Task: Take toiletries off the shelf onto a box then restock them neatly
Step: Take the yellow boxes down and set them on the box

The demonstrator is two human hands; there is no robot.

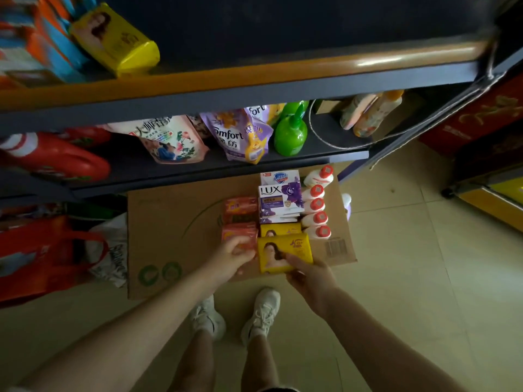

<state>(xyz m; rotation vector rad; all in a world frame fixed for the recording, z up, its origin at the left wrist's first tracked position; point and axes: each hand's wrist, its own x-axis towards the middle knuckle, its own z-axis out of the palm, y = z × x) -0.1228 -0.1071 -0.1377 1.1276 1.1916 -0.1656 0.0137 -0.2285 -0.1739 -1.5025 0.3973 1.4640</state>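
A flat cardboard box (175, 230) lies on the floor under the shelf. On it sit orange-red soap packs (240, 210), purple and white LUX soap boxes (280, 203), a white Safeguard box (278, 177), yellow soap packs (280, 230) and several white bottles with red caps (317, 205). My right hand (310, 274) grips the near yellow soap pack (283, 251) at its lower right corner. My left hand (235, 257) holds the nearest orange-red soap pack (240, 236), fingers curled over its near edge. The upper shelf board (311, 32) is dark and bare except for a yellow pack (116, 38) at its left.
The lower shelf (325, 157) holds red detergent jugs (56, 157), refill pouches (172, 140), a green pump bottle (290, 134) and pale bottles (368, 114). A red bag (42, 250) stands at left, red boxes (481, 117) at right. My white shoes (235, 315) are on the tiled floor.
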